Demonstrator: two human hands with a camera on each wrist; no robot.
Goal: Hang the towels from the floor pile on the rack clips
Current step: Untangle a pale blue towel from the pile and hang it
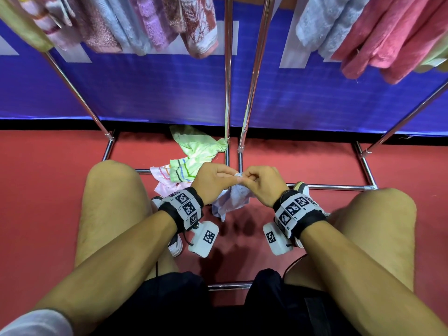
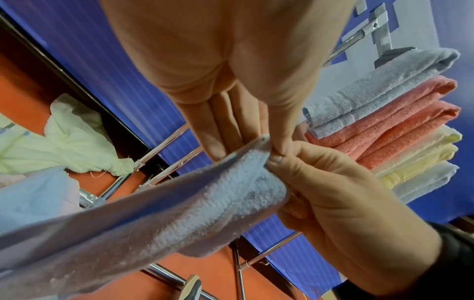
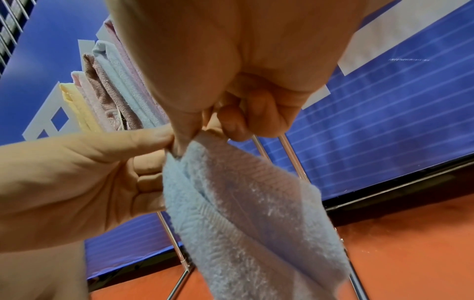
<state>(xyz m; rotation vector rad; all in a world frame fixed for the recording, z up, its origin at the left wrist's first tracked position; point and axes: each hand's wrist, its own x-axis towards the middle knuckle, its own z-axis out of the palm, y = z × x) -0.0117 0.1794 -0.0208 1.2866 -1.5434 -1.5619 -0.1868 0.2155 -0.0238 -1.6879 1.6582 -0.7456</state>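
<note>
A pale blue towel [image 1: 231, 200] hangs just above the red floor between my knees. My left hand [image 1: 229, 176] and my right hand [image 1: 246, 179] meet at its top corner, and both pinch it there between thumb and fingers. In the left wrist view the left hand [image 2: 259, 145] holds the towel [image 2: 179, 203] edge against the right hand [image 2: 320, 182]. The right wrist view shows the right hand [image 3: 189, 140] pinching the same towel [image 3: 243, 207], with the left hand [image 3: 84, 168] beside it. The floor pile [image 1: 186, 163] lies just beyond my left hand.
The pile holds a light green towel [image 1: 196, 144], a green striped one [image 1: 183, 169] and a pink striped one [image 1: 161, 177]. Chrome rack frames [image 1: 228, 93] stand ahead, their base bars [image 1: 327, 187] on the floor. Hung towels [image 1: 198, 25] fill the top, before a blue banner [image 1: 145, 93].
</note>
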